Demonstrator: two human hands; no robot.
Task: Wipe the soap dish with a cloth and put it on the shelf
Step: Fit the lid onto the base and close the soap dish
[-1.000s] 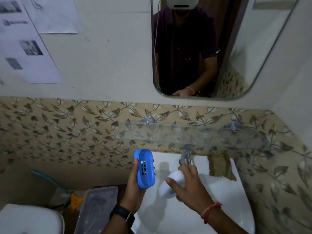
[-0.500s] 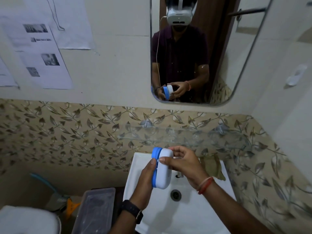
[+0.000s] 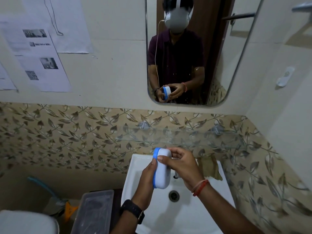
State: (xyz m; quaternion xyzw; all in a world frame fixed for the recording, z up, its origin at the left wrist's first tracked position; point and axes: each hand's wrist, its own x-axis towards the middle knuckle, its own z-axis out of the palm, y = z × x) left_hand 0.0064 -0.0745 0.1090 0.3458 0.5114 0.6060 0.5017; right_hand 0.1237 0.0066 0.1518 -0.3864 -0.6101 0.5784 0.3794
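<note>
A soap dish [image 3: 162,169], white with a blue rim, stands on edge over the white sink [image 3: 135,169]. My left hand [image 3: 146,181] grips it from the left, thumb on the blue rim. My right hand [image 3: 183,166] holds its right side, fingers curled over the top. A brownish cloth [image 3: 208,168] lies on the sink's back right edge, apart from both hands. The clear glass shelf [image 3: 185,137] runs along the tiled wall just above the dish. The mirror [image 3: 189,51] reflects both hands on the dish.
A tap [image 3: 176,174] sits partly hidden behind my right hand, above the drain [image 3: 173,195]. A clear plastic box [image 3: 94,211] stands left of the sink, near a white toilet tank [image 3: 25,222]. Papers [image 3: 38,59] hang on the left wall.
A second ago my left hand held the blue part and my right held the white part separately. They are now joined as one dish, held in both hands and raised slightly.
</note>
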